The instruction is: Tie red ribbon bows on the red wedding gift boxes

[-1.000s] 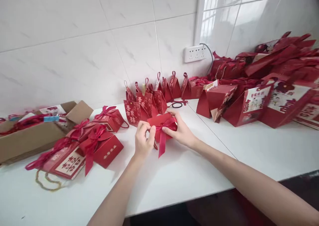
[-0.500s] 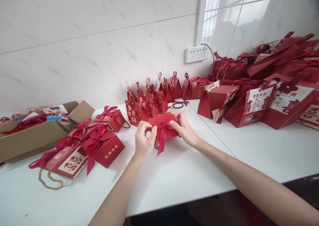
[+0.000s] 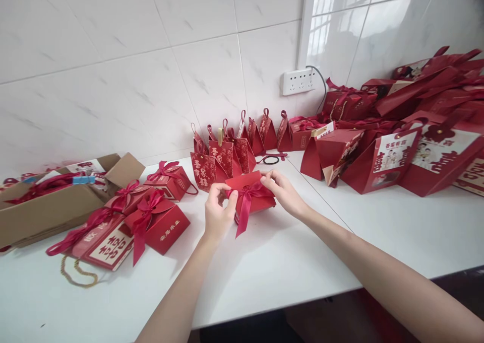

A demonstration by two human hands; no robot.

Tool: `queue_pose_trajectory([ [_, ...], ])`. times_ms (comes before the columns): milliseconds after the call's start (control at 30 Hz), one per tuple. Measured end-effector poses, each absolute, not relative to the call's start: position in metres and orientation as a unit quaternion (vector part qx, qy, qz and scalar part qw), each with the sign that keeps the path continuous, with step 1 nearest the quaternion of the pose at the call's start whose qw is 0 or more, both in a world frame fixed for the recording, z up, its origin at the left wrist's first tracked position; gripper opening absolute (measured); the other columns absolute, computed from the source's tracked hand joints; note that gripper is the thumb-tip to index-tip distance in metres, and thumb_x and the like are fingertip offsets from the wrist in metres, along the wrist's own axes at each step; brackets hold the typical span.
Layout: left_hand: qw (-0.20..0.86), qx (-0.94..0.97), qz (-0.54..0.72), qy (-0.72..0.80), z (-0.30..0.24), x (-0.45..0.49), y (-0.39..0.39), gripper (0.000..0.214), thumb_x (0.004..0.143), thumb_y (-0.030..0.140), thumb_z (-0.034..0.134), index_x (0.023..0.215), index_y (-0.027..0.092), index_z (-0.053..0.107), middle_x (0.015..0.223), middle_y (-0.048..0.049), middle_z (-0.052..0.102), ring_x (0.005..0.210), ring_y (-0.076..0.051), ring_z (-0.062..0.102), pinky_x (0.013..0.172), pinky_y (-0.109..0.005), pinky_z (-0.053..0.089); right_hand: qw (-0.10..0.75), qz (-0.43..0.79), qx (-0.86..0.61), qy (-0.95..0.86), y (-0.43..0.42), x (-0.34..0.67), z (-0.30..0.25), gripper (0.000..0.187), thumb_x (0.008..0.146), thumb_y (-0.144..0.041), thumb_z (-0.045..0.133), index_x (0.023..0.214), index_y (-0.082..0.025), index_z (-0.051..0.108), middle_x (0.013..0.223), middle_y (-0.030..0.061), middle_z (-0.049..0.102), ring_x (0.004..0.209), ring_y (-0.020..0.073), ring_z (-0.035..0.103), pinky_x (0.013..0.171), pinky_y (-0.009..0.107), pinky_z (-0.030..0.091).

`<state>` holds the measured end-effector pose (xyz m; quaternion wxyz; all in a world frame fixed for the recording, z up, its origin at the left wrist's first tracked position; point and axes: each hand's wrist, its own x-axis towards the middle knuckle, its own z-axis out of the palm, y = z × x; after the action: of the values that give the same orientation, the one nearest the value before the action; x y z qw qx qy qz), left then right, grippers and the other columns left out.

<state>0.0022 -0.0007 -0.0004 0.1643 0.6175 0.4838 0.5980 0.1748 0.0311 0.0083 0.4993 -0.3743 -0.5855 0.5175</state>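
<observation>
A small red gift box [image 3: 257, 203] sits on the white table in front of me, tied with a dark red satin ribbon [image 3: 245, 216]. The ribbon forms a bow on the box's face, and a tail hangs down its front. At the box's left side, my left hand [image 3: 221, 208] is closed, thumb against fingers, on the bow's left loop. My right hand [image 3: 283, 193] is closed at the upper right edge, its thumb and fingers pinching the box there. Whether that pinch also catches ribbon is hidden.
Finished-looking red boxes [image 3: 159, 227] with bows stand at left beside an open cardboard carton [image 3: 49, 217]. Behind my hands are several small red bags [image 3: 221, 154] and a black ring [image 3: 270, 160]. Larger red bags [image 3: 393, 156] pile up at right, below a wall socket [image 3: 299, 82].
My right thumb has shifted off the bow's right part and up toward the box's top edge, leaving more of the right side showing. My left hand has stayed in place.
</observation>
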Motion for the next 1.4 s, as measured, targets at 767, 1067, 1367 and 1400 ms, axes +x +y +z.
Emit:
queue_pose_trajectory([
  [767, 0.216, 0.555, 0.602, 0.531, 0.002, 0.0, 0.004, 0.019, 0.081, 0.036, 0.055, 0.075, 0.019, 0.048, 0.079, -0.001, 0.054, 0.074, -0.014, 0.051, 0.071, -0.026, 0.041, 0.526, 0.497, -0.312, -0.616, 0.038, 0.178, 0.004, 0.03, 0.079, -0.046, 0.056, 0.068, -0.02, 0.046, 0.126, 0.0065, 0.053, 0.102, 0.0209, 0.056, 0.083, 0.035, 0.045],
  [1067, 0.228, 0.55, 0.615, 0.517, -0.004, 0.002, 0.006, 0.021, 0.082, 0.035, 0.054, 0.072, 0.02, 0.044, 0.114, -0.0079, 0.058, 0.108, -0.019, 0.054, 0.088, -0.031, 0.041, 0.516, 0.493, -0.301, -0.632, 0.043, 0.18, -0.001, 0.026, 0.08, -0.039, 0.055, 0.064, -0.02, 0.047, 0.126, 0.0084, 0.052, 0.113, 0.0242, 0.051, 0.093, 0.04, 0.037],
  [1367, 0.237, 0.546, 0.606, 0.527, -0.002, 0.002, 0.005, 0.021, 0.08, 0.036, 0.054, 0.07, 0.02, 0.045, 0.116, -0.0088, 0.059, 0.102, -0.02, 0.057, 0.084, -0.031, 0.043, 0.517, 0.557, -0.287, -0.583, 0.047, 0.181, -0.006, 0.024, 0.077, -0.037, 0.059, 0.064, -0.02, 0.049, 0.13, 0.0044, 0.051, 0.106, 0.0238, 0.055, 0.083, 0.038, 0.044],
  [1400, 0.232, 0.55, 0.606, 0.526, -0.002, 0.002, 0.005, 0.021, 0.081, 0.036, 0.054, 0.071, 0.02, 0.045, 0.116, -0.0089, 0.06, 0.103, -0.02, 0.057, 0.084, -0.032, 0.042, 0.518, 0.562, -0.286, -0.578, 0.047, 0.18, -0.007, 0.023, 0.077, -0.037, 0.059, 0.064, -0.02, 0.05, 0.131, 0.0042, 0.051, 0.105, 0.0238, 0.056, 0.082, 0.038, 0.044],
])
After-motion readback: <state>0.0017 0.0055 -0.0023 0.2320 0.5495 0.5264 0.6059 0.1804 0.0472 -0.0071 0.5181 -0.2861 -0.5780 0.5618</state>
